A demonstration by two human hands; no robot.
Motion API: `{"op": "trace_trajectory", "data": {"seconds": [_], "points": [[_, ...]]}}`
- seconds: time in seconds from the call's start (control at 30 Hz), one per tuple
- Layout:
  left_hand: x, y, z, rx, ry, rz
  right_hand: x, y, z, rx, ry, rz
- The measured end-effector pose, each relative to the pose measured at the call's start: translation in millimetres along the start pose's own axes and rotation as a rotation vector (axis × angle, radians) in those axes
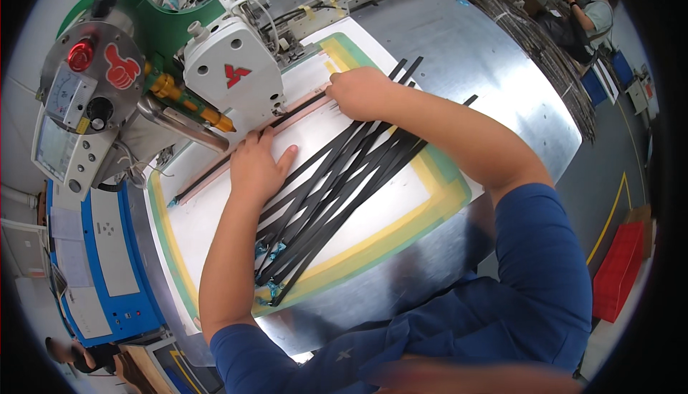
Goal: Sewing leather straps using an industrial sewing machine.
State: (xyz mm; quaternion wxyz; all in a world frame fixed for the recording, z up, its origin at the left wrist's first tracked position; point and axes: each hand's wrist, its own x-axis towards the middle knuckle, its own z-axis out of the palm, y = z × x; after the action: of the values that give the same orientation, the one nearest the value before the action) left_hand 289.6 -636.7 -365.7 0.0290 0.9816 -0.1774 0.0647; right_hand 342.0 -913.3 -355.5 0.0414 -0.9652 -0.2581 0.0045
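A black strap (295, 110) lies along a narrow pink-edged slot (309, 102) on the white board (358, 233), beside the sewing machine head (233, 64). My left hand (258, 168) rests on the board with its thumb spread and its fingertips against the strap near its middle. At the strap's far right end my right hand (360, 94) is closed, its fingers pinching that end. Several loose black straps (344, 179) lie crossed in a pile below my hands, some passing under my right forearm. Blue threads or wrapping (272, 290) cling to their near ends.
Green and yellow tape (401, 233) borders the board on a shiny metal table (487, 78). A control panel with a red button (81, 55) stands at the left. A blue cabinet (107, 250) is beyond. Bundled dark strips (534, 50) and another person (595, 17) are at the far right.
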Motion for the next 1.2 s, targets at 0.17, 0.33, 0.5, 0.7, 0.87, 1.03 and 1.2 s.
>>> {"op": "trace_trajectory", "data": {"seconds": [0.17,0.33,0.5,0.7,0.87,1.03,1.2], "points": [[6,10,3,-0.024,0.008,0.007,-1,1,-1,0.014,0.007,-0.040],[10,26,-8,0.018,-0.063,-0.028,0,5,4,0.024,0.033,-0.079],[16,29,-4,0.011,-0.067,-0.020,-2,8,0,0.042,0.035,-0.112],[21,44,0,0.014,-0.035,0.001,-8,16,6,0.100,0.052,-0.063],[26,60,-8,0.055,-0.089,-0.025,-13,18,9,0.156,0.073,-0.097],[29,67,-4,0.102,-0.049,-0.001,-20,20,2,0.165,0.036,-0.121],[34,75,-2,0.102,-0.030,0.015,-24,19,6,0.181,0.080,-0.160]]}}
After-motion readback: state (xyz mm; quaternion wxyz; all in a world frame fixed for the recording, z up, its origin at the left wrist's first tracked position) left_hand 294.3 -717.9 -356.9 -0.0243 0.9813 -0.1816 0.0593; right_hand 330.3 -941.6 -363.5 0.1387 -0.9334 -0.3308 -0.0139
